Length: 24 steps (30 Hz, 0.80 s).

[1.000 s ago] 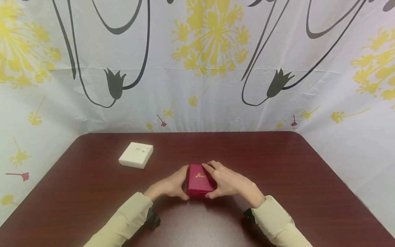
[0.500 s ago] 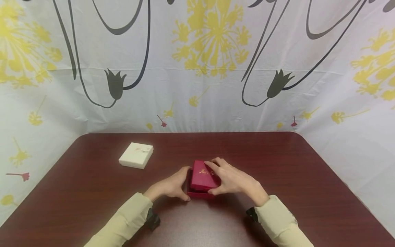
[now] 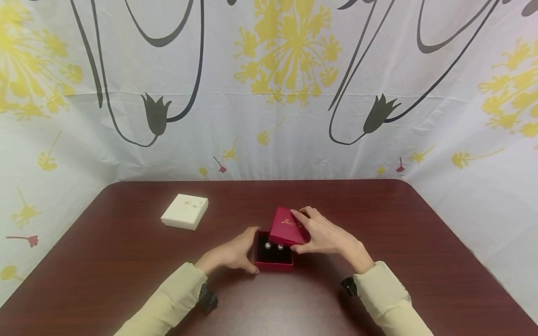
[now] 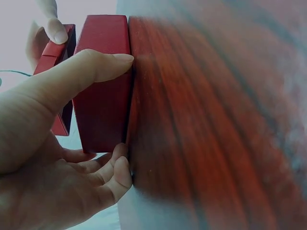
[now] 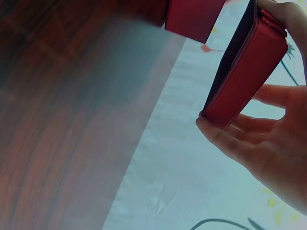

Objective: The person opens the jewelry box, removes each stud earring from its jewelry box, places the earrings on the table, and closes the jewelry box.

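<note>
A red jewelry box base [image 3: 274,267] rests on the table, its dark lining showing two pearl-like earrings [image 3: 268,245]. My left hand [image 3: 230,252] grips this base from the left, thumb on the near side; in the left wrist view the thumb lies across the red box base [image 4: 103,110]. Above the base's back right, my right hand [image 3: 325,235] holds the red lid [image 3: 286,226], tilted and bearing gold lettering. Seen from the right wrist, the lid [image 5: 249,72] is pinched between thumb and fingers, apart from the base.
A white box [image 3: 185,211] with a small printed design lies at the back left of the dark brown table [image 3: 357,200]. Behind the table hangs a white curtain [image 3: 269,154] with flower prints.
The right hand has lifted the lid off the base and carried it up, back and to the right, uncovering the earrings. The left hand has stayed on the base.
</note>
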Tool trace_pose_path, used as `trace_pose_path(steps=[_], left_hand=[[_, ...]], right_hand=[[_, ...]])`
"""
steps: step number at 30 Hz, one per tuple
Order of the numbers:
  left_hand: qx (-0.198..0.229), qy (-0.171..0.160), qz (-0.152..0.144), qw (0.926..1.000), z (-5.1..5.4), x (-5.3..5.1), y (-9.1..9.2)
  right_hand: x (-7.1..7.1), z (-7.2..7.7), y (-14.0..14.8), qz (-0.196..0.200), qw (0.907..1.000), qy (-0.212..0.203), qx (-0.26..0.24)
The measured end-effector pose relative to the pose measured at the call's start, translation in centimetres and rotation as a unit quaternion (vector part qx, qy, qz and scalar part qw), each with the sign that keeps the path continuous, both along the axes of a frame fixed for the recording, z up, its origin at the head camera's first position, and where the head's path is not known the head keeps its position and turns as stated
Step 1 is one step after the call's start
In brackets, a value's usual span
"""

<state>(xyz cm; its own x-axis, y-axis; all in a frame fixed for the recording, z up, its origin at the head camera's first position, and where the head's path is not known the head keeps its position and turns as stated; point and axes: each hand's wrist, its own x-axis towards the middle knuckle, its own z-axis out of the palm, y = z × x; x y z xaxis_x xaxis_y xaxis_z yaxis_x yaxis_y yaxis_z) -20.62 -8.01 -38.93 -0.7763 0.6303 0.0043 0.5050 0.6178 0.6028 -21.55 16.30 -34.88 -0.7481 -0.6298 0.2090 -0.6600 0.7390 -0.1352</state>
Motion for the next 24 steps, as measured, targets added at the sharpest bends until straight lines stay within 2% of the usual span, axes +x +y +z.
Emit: trace_pose_path(steps=[8,15,24], left_hand=[[-0.001,-0.003,-0.001,1.0000,0.0,0.0,-0.1],[0.002,-0.003,-0.003,1.0000,-0.1,-0.1,-0.1],[-0.004,-0.002,0.000,1.0000,-0.1,0.1,0.0]], right_hand=[[-0.8,0.0,0.9,-0.043,0.9990,-0.013,-0.003],[-1.5,-0.1,1.5,-0.064,0.9976,-0.026,0.000],[-2.4,-0.7,2.2,-0.098,0.9923,-0.073,0.018]])
